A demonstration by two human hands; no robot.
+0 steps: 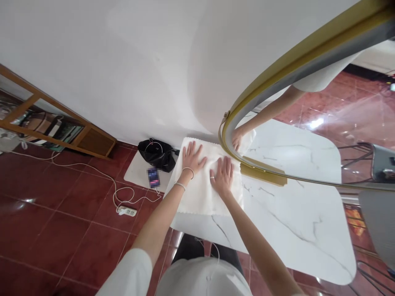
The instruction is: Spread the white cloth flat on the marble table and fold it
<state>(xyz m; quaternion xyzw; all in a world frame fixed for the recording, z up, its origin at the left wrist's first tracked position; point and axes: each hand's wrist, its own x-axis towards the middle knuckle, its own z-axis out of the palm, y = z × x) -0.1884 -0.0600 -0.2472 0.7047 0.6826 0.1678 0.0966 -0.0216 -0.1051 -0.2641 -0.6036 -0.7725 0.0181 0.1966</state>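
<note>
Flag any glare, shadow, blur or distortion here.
Head view: small glare spots on the floor, a brighter one in the mirror; soft shadows on the wall; wide-angle stretching near borders; device pixelated; left hand, right hand fairly clear.

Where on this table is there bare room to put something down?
The widest bare patch of marble-patterned table runs from the white cloth to the rounded right end, in front of the gold mirror base. A narrow strip lies between cloth and near edge. Crowded: the cloth itself, under the left hand and right hand.
</note>
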